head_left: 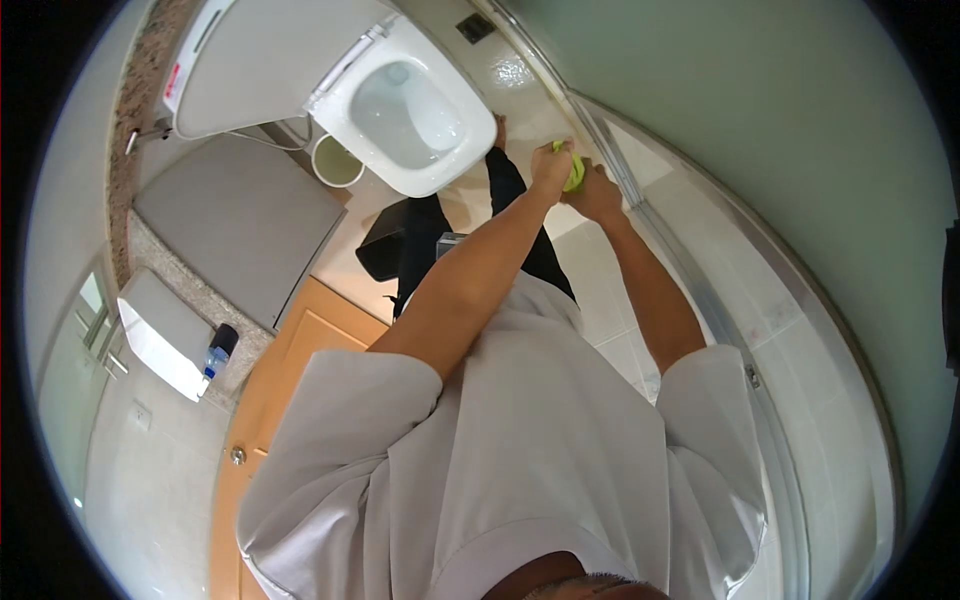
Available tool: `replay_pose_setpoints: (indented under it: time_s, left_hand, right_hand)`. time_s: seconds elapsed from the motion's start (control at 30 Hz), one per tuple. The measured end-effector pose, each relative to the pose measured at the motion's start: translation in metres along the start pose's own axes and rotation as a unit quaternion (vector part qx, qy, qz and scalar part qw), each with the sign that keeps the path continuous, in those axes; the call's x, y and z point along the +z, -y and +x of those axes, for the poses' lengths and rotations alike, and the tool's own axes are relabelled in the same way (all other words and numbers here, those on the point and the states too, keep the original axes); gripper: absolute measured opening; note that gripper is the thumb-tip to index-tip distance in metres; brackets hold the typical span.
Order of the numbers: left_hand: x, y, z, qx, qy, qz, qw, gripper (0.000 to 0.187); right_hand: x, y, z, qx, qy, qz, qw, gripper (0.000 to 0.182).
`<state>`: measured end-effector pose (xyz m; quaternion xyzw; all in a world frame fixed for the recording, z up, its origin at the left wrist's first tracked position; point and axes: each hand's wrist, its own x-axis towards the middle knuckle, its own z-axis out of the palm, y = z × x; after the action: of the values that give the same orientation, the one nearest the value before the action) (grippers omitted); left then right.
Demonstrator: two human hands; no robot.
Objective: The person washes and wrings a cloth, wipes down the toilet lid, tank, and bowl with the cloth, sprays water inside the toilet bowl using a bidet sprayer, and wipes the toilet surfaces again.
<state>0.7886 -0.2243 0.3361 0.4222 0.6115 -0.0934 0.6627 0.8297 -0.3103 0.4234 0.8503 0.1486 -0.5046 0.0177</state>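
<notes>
A crumpled yellow-green cloth [574,174] is bunched between my two hands, above the tiled floor to the right of the toilet. My left hand [551,168] has its fingers wrapped round the cloth's left side. On the other side, my right hand [597,192] is closed on the same cloth, close against the left one. Part of the cloth is hidden inside my fingers. Beside my left hand stands the white toilet [478,125], its lid raised and its bowl showing. The metal frame [622,170] of a glass partition runs just beyond my right hand.
A pale round bin [338,163] sits left of the toilet, and a black bin [382,243] is near my legs. Frosted glass [780,130] curves along the right. A dark floor drain [475,28] lies at the top. A wooden door [300,340] and a white basin [165,325] are at left.
</notes>
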Motion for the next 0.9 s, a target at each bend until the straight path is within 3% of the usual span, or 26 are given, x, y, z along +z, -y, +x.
replay_pose_setpoints:
  time_s: [0.07,0.1,0.13,0.17,0.2,0.23,0.27,0.3,0.33,0.37,0.4,0.47,0.5,0.53,0.57,0.6,0.63,0.73,0.8,0.83,0.9]
  left_hand:
    - [-0.032,-0.047,-0.031,0.088,-0.006,0.217,0.972,0.037]
    - [-0.04,-0.058,-0.032,0.093,-0.06,0.25,0.962,0.036]
    - [-0.047,-0.067,-0.036,0.097,-0.069,0.247,0.962,0.036]
    - [-0.051,-0.073,-0.036,0.152,-0.064,0.241,0.956,0.036]
    - [-0.057,-0.084,-0.039,0.208,-0.061,0.234,0.948,0.035]
    - [-0.064,-0.092,-0.047,0.26,-0.025,0.235,0.936,0.034]
    - [-0.08,-0.101,-0.039,0.296,0.105,0.296,0.902,0.049]
    - [-0.095,-0.126,-0.05,0.242,0.157,0.224,0.931,0.047]
    - [-0.109,-0.151,-0.062,0.186,0.211,0.15,0.948,0.047]
    - [-0.129,-0.175,-0.066,0.195,0.199,0.151,0.949,0.047]
    - [-0.153,-0.198,-0.068,0.321,0.123,0.178,0.922,0.043]
    - [-0.212,-0.243,-0.06,0.537,-0.055,0.256,0.802,0.039]
    - [-0.242,-0.267,-0.061,0.526,-0.164,0.271,0.789,0.042]
    - [-0.272,-0.291,-0.058,0.564,-0.266,0.329,0.709,0.041]
    - [-0.301,-0.309,-0.05,0.562,-0.329,0.352,0.672,0.042]
    - [-0.325,-0.323,-0.041,0.556,-0.39,0.372,0.633,0.044]
    - [-0.345,-0.333,-0.032,0.555,-0.394,0.37,0.632,0.044]
    - [-0.379,-0.35,-0.013,0.568,-0.406,0.409,0.587,0.048]
    - [-0.385,-0.351,-0.01,0.556,-0.41,0.437,0.576,0.049]
    - [-0.389,-0.35,-0.008,0.556,-0.408,0.436,0.578,0.049]
    - [-0.398,-0.354,-0.001,0.565,-0.456,0.416,0.547,0.046]
  right_hand:
    - [0.0,-0.004,-0.015,-0.048,-0.116,0.092,0.988,0.087]
    - [0.008,-0.005,-0.016,-0.057,-0.118,0.094,0.987,0.087]
    - [0.017,-0.003,-0.015,-0.144,-0.138,0.185,0.962,0.084]
    - [0.02,0.001,-0.015,-0.23,-0.153,0.271,0.922,0.081]
    - [0.017,0.013,-0.018,-0.244,-0.153,0.269,0.919,0.081]
    - [0.014,0.029,-0.017,-0.223,-0.134,0.412,0.873,0.074]
    - [0.008,0.047,-0.012,-0.201,-0.107,0.544,0.807,0.067]
    - [0.002,0.061,-0.005,-0.147,-0.104,0.637,0.749,0.049]
    - [-0.007,0.073,0.005,-0.163,-0.096,0.637,0.748,0.049]
    - [-0.025,0.085,0.01,-0.178,-0.103,0.653,0.729,0.043]
    - [-0.046,0.099,0.013,-0.191,-0.111,0.669,0.71,0.038]
    - [-0.084,0.144,0.022,-0.264,-0.174,0.565,0.762,0.036]
    - [-0.097,0.167,0.033,-0.304,-0.209,0.49,0.79,0.04]
    - [-0.127,0.203,0.019,-0.34,-0.262,0.444,0.786,0.044]
    - [-0.16,0.244,0.001,-0.375,-0.313,0.394,0.778,0.049]
    - [-0.179,0.281,0.002,-0.418,-0.379,0.376,0.735,0.052]
    - [-0.195,0.318,0.01,-0.458,-0.442,0.354,0.685,0.055]
    - [-0.225,0.406,0.025,-0.48,-0.507,0.258,0.668,0.048]
    - [-0.242,0.443,0.029,-0.503,-0.353,0.103,0.782,0.057]
    - [-0.239,0.452,0.05,-0.501,-0.354,0.102,0.783,0.057]
    - [-0.225,0.473,0.121,-0.529,-0.422,0.212,0.705,0.051]
